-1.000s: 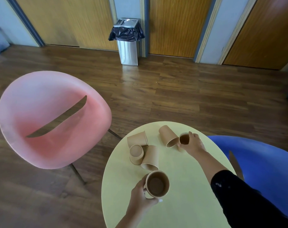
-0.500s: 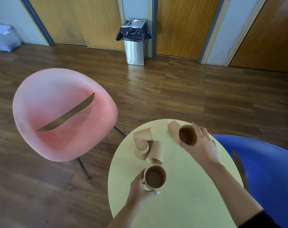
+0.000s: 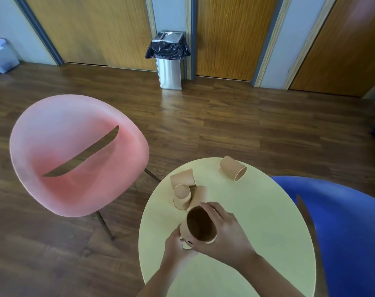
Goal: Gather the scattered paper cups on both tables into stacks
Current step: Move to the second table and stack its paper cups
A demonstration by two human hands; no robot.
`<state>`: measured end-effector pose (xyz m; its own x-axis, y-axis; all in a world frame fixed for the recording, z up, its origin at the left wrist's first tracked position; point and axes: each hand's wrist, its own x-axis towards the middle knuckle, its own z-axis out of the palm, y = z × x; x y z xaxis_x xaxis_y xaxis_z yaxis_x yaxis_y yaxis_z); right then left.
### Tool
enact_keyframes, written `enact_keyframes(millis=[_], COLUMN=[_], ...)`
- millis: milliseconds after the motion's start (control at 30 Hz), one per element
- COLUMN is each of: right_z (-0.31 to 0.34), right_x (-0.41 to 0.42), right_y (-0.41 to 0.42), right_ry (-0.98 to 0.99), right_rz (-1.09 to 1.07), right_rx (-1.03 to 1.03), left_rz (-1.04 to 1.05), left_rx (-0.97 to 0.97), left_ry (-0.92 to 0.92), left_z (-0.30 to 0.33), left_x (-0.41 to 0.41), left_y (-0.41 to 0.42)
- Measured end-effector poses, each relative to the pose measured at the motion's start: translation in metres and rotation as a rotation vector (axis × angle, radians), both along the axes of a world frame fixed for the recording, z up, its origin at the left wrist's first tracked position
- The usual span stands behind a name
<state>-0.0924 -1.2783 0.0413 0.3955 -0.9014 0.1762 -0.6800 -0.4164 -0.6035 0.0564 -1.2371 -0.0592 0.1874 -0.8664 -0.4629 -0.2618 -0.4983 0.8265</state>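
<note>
Brown paper cups lie on a round pale-yellow table point(image 3: 257, 228). My right hand point(image 3: 227, 236) grips an upright cup point(image 3: 200, 226) and holds it right over the cup in my left hand point(image 3: 175, 247); that lower cup point(image 3: 184, 236) is mostly hidden. Just beyond my hands sit three cups close together: one on its side point(image 3: 182, 177), one upside down point(image 3: 181, 196), one leaning point(image 3: 200, 195). A further cup point(image 3: 232, 167) lies on its side at the table's far edge.
A pink shell chair point(image 3: 75, 155) stands to the left of the table, a blue chair point(image 3: 341, 228) at the right. A steel bin point(image 3: 169, 61) with a black bag stands by the wooden doors at the back. Wood floor lies all around.
My right hand has carried a cup from the far side of the table to my left hand's cup. The other far cup stays lying where it was.
</note>
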Motion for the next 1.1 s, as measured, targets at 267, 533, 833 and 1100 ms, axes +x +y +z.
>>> enact_keyframes(millis=[267,533,833,1100], right_z=[-0.031,-0.038,-0.073,-0.078], right_x=[-0.004,-0.003,-0.036,-0.070], right_y=[-0.002,-0.030,-0.124,-0.216], right_ry=[0.166,0.231,0.220,0.427], right_rz=[0.068,0.174,-0.179,-0.499], right_rx=[0.051,0.252,0.010,0.313], left_rz=[0.013,-0.004,0.036,0.057], left_rx=[-0.082,-0.082,-0.074,-0.085], left_ry=[0.073,0.065,0.050,0.044], left_z=[0.003,-0.006,-0.023,-0.026], left_x=[0.000,0.003,0.005,0.002], left_y=[-0.002,-0.003,-0.005,-0.007])
